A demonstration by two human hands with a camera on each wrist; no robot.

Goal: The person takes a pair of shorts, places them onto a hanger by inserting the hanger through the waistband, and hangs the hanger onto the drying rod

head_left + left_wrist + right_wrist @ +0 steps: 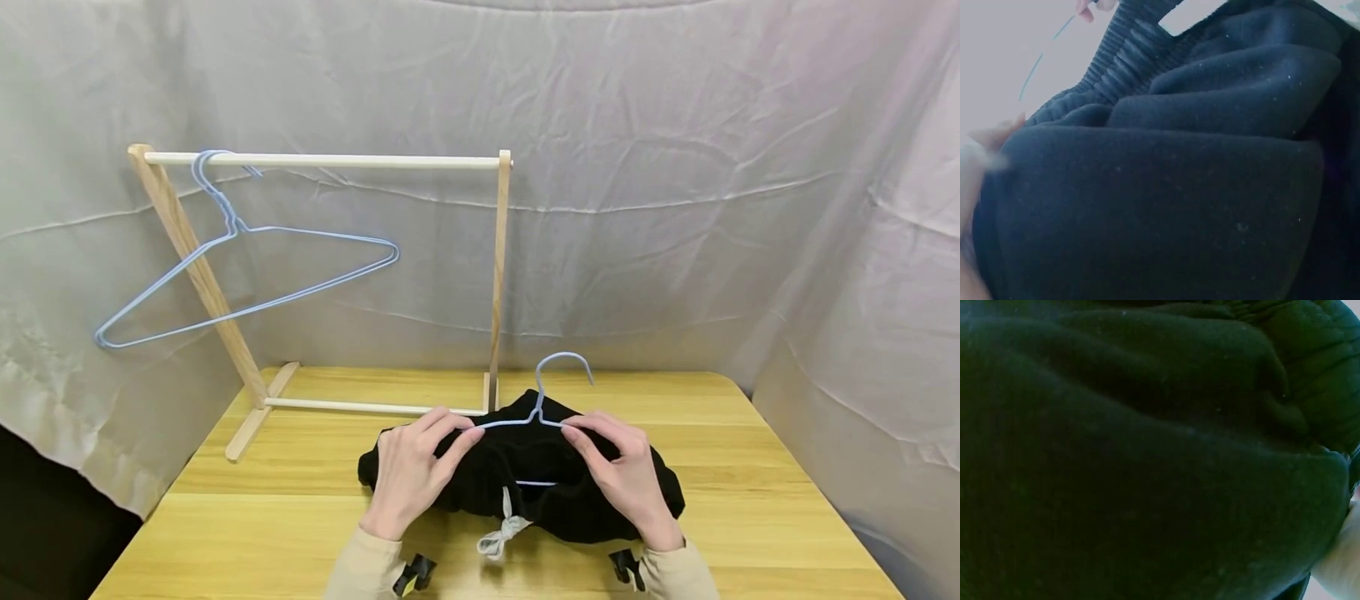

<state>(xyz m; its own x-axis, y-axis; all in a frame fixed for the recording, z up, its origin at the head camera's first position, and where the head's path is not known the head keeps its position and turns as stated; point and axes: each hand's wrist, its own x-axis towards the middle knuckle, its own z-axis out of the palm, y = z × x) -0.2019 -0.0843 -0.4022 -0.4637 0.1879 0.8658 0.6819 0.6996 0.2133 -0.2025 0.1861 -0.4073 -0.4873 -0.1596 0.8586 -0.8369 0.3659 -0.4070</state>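
Left hand [416,471] and right hand [618,471] stand apart, at 8 and 4 o'clock of the neck of a light-blue wire hanger [539,402], thumb and fingers of each pinching one of its sloping shoulders. Whether they also grip fabric, I cannot tell. The hanger's hook rises toward 12 o'clock, its free end on the 2 o'clock side of the neck. Its lower bar shows at 6 o'clock, in the opening of a black cloth garment with a gathered waistband [487,477], bunched beneath both hands on a yellow wood-grain table [750,517]. A pale grey drawstring bow [510,528] hangs from the garment's 6 o'clock edge. At 10 o'clock, more light-blue wire hangers [231,223] hang nested on a pale wooden rack with white rails [352,162].
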